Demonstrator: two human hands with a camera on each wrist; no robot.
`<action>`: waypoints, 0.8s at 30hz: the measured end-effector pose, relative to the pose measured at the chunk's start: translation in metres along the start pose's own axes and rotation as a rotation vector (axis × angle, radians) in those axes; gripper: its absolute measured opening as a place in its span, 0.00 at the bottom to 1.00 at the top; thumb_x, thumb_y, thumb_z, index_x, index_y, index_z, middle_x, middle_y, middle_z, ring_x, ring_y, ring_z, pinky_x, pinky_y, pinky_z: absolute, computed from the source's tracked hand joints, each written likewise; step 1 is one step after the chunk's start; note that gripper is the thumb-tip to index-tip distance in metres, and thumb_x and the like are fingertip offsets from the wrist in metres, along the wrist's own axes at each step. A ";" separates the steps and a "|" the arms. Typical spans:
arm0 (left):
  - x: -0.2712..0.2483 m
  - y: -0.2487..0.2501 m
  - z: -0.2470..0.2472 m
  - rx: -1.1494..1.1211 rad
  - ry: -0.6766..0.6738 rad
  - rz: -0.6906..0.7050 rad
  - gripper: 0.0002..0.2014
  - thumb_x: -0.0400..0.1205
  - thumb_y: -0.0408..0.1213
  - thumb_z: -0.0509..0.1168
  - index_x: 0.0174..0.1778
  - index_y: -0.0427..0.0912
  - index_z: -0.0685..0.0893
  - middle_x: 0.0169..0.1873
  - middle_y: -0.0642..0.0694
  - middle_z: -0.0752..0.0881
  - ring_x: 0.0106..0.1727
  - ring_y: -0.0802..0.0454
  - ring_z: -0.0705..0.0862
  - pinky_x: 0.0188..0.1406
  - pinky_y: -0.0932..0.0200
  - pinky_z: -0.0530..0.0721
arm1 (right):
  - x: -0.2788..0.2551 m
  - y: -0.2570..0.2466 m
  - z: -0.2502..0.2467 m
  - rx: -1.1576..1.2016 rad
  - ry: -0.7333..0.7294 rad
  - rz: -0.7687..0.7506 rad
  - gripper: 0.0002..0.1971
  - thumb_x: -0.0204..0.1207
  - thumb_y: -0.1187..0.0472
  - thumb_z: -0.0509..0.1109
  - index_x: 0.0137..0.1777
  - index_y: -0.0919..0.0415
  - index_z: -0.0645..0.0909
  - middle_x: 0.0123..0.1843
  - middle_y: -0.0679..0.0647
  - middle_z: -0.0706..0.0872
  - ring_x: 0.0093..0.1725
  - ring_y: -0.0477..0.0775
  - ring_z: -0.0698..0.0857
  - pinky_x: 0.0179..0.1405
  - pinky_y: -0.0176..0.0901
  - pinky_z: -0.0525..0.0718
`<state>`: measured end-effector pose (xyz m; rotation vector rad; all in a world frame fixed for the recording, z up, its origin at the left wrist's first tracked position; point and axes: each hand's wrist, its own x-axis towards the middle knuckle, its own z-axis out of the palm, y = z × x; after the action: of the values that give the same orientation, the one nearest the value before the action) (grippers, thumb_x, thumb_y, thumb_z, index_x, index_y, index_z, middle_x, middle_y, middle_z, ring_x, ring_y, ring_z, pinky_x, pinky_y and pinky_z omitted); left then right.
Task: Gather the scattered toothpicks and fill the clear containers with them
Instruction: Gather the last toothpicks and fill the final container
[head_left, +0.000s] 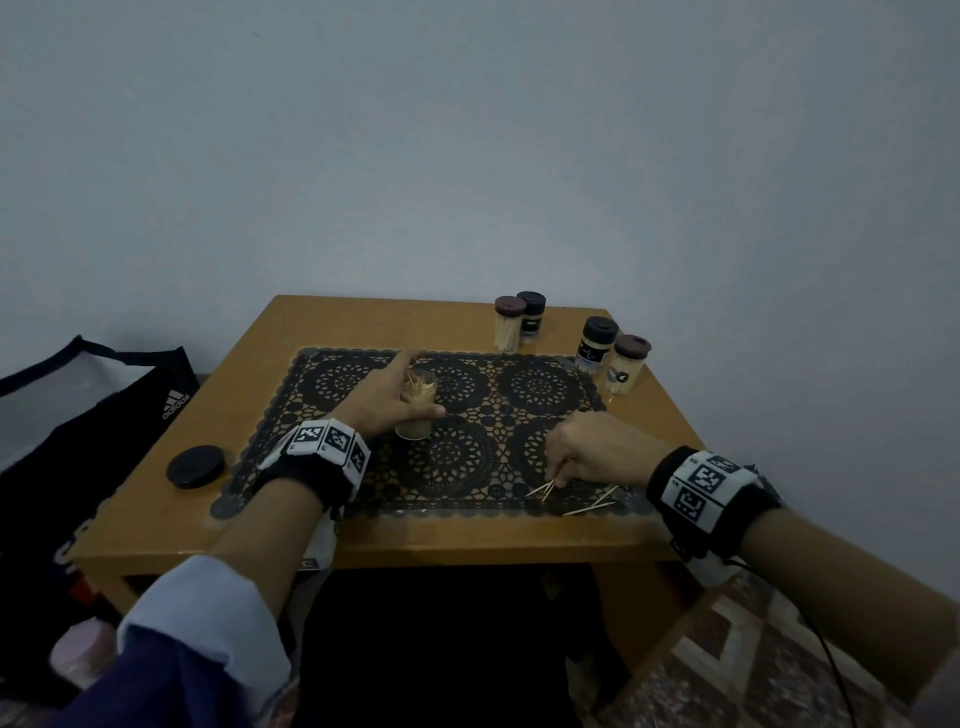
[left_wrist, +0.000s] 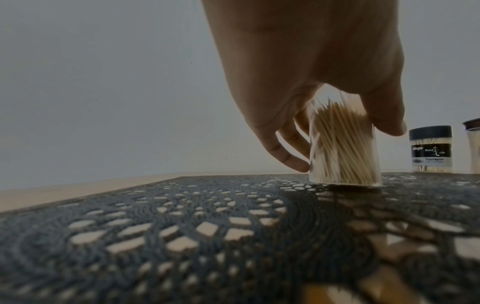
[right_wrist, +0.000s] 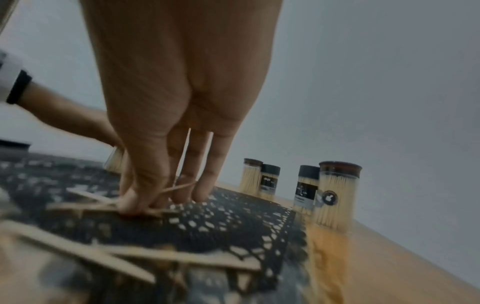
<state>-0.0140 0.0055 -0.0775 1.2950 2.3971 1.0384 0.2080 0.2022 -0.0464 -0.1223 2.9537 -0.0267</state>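
The middle of the black lace placemat (head_left: 467, 457) is left bare between the two hands, so a path across it is open. On its left part, the way is blocked by an uncapped clear plastic container of toothpicks (head_left: 417, 402), gripped by the left hand (head_left: 382, 402). The far right corner of the brown wooden surface (head_left: 363, 322) is crowded by four capped clear toothpick jars (head_left: 597, 345). A round black lid (head_left: 195, 466) occupies the left edge. Loose pale wooden toothpicks (head_left: 592, 504) lie along the near right edge, beside the right hand (head_left: 597, 452).
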 end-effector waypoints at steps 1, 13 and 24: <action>0.000 0.000 0.000 -0.004 0.001 -0.003 0.45 0.73 0.49 0.77 0.82 0.46 0.61 0.65 0.35 0.82 0.60 0.41 0.84 0.61 0.49 0.82 | -0.001 0.000 0.000 -0.024 -0.006 -0.003 0.06 0.77 0.56 0.73 0.51 0.53 0.90 0.53 0.45 0.89 0.53 0.46 0.84 0.50 0.44 0.82; -0.001 0.002 -0.002 -0.011 -0.025 0.030 0.51 0.69 0.52 0.79 0.84 0.49 0.58 0.69 0.38 0.79 0.68 0.42 0.80 0.65 0.49 0.80 | 0.018 0.000 -0.023 0.077 0.211 0.091 0.05 0.81 0.61 0.66 0.48 0.52 0.84 0.42 0.42 0.86 0.42 0.42 0.83 0.47 0.45 0.83; -0.002 0.007 0.001 -0.068 -0.055 0.119 0.50 0.66 0.42 0.84 0.80 0.48 0.62 0.43 0.57 0.85 0.40 0.68 0.83 0.35 0.76 0.76 | 0.089 -0.057 -0.073 -0.009 0.423 0.118 0.04 0.79 0.60 0.70 0.46 0.56 0.86 0.45 0.49 0.88 0.46 0.49 0.85 0.43 0.41 0.79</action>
<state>-0.0081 0.0073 -0.0742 1.4382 2.2483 1.0908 0.1120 0.1391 0.0106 0.0668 3.3775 -0.0261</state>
